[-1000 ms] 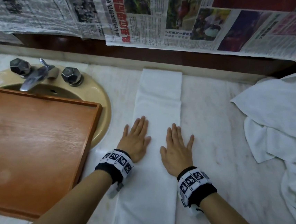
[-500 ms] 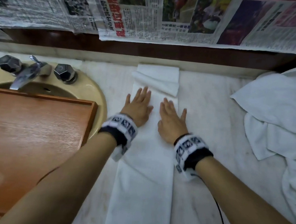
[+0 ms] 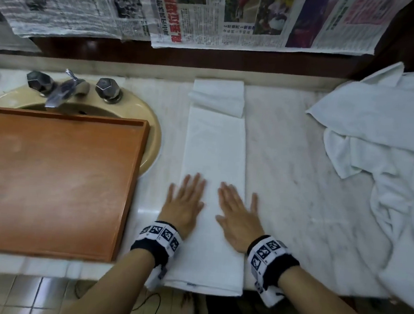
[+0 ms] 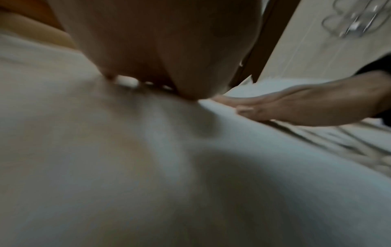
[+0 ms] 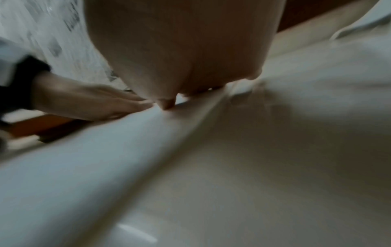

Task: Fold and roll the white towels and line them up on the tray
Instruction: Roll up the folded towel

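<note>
A white towel [image 3: 215, 147], folded into a long narrow strip, lies on the marble counter from the back wall to the front edge. Its far end is folded back at a slant. My left hand [image 3: 184, 202] lies flat with straight fingers on the strip's left edge, near the front. Beside it my right hand [image 3: 237, 210] lies flat on the right edge. Both wrist views are blurred and show a palm pressed on white cloth [image 4: 190, 167] [image 5: 84, 158]. The wooden tray [image 3: 126, 194] sits left of the towel, partly over the sink, with nothing on it.
A heap of loose white towels [image 3: 390, 159] covers the counter's right side. The beige sink [image 3: 152, 131] with its tap [image 3: 63, 89] stands at back left. Newspaper [image 3: 214, 13] hangs on the wall behind. The counter's front edge runs just under my wrists.
Both hands slid up the strip toward the wall, where the far end buckled and folded back, then drew back down to the near part. They stay flat throughout.
</note>
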